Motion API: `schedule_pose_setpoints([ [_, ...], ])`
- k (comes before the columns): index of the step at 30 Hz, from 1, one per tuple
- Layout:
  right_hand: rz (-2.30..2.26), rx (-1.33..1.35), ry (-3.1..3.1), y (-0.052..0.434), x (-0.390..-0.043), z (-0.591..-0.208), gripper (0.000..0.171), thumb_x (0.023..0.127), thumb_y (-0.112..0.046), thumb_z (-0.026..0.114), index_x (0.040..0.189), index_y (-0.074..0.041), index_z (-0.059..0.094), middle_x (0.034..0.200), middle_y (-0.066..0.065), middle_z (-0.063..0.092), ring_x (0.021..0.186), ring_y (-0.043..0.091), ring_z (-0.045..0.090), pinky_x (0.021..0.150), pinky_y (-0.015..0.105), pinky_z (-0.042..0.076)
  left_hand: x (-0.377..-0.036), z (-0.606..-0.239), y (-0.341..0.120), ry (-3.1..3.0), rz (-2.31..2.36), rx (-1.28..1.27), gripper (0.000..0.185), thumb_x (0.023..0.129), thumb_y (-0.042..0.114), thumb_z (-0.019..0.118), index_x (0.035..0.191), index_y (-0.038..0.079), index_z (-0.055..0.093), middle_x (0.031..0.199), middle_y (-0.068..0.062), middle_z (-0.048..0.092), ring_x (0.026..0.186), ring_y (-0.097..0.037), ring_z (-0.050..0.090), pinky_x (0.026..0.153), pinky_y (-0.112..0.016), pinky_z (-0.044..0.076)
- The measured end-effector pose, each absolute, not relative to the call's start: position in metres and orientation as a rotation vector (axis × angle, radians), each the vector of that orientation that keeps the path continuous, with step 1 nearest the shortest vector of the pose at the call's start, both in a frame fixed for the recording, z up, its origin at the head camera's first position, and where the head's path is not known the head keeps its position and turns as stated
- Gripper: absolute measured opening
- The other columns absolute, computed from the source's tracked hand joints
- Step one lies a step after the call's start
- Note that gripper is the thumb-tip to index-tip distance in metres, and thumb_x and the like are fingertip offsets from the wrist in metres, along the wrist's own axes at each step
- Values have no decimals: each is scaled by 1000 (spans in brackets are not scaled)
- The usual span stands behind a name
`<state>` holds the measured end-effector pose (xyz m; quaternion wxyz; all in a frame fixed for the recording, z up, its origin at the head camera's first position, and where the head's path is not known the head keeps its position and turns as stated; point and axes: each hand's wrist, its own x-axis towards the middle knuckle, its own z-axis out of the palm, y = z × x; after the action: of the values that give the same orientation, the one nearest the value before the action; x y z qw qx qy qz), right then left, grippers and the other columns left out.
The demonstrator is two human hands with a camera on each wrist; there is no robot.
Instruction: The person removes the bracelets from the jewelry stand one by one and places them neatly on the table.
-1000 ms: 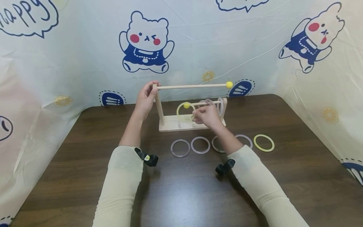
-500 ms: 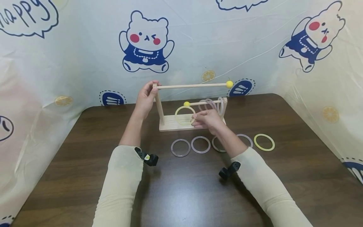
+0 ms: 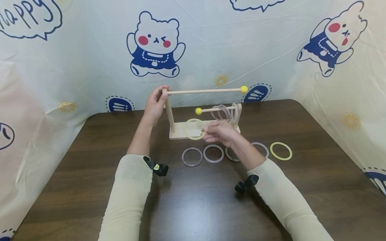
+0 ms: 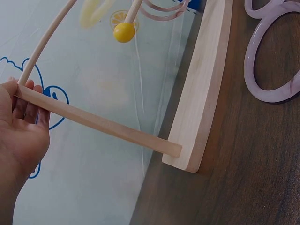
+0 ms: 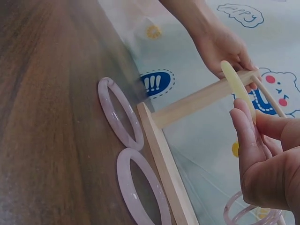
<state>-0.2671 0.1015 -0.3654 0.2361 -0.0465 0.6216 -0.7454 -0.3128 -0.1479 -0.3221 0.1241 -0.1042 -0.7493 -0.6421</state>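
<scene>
A wooden rack (image 3: 178,132) stands on the table with two horizontal rods, each tipped with a yellow ball. At the top of its left post my left hand (image 3: 155,105) grips the wood; the left wrist view shows the fingers (image 4: 32,110) curled behind the post. My right hand (image 3: 221,132) pinches a yellow bangle (image 3: 185,129) between thumb and fingers. That bangle is held in front of the rack's base, apart from and below the lower rod's yellow ball (image 3: 198,111). Several pale purple bangles (image 3: 223,112) hang on the lower rod, near the right post.
In a row before the rack lie several purple bangles (image 3: 192,166), one partly hidden by my right forearm, and another yellow bangle (image 3: 281,159) at the right end. The upper rod (image 3: 205,91) reaches across to the right. A printed curtain (image 3: 199,43) hangs behind the table (image 3: 193,201).
My right hand has lowered the yellow bangle from around the lower rod's ball and brought it clear, down and slightly left. The left hand has stayed on the post.
</scene>
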Motion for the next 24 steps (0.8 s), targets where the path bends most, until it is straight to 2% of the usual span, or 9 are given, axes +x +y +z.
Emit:
schedule_pose_setpoints([
  [4,-2005,-145,1707,102,-265,-368,11,90,6,49,93,7,60,70,11,66,58,16,65,58,26,54,-313,-322,-148,-2189,-1866,-304,33,96,23,47,125,7,50,124,-6,53,116,-16,46,101,-32,34],
  [10,-1905,-245,1708,103,-262,-371,24,91,4,50,106,23,51,67,10,66,57,14,65,57,26,54,-314,-323,-148,-2175,-1864,-323,31,97,20,47,124,6,50,123,-7,54,115,-17,46,100,-32,34],
  [17,-1764,-305,1736,104,-259,-372,21,90,1,53,102,19,56,70,10,67,58,14,65,59,27,54,-313,-322,-148,-2167,-1861,-327,31,97,20,47,124,6,51,123,-8,54,114,-17,47,100,-32,34],
  [24,-1636,-383,1705,105,-255,-374,27,91,2,52,105,25,51,70,10,67,57,13,64,58,27,54,-313,-322,-148,-2166,-1873,-326,32,96,21,47,124,6,51,124,-9,54,115,-17,46,100,-32,34],
])
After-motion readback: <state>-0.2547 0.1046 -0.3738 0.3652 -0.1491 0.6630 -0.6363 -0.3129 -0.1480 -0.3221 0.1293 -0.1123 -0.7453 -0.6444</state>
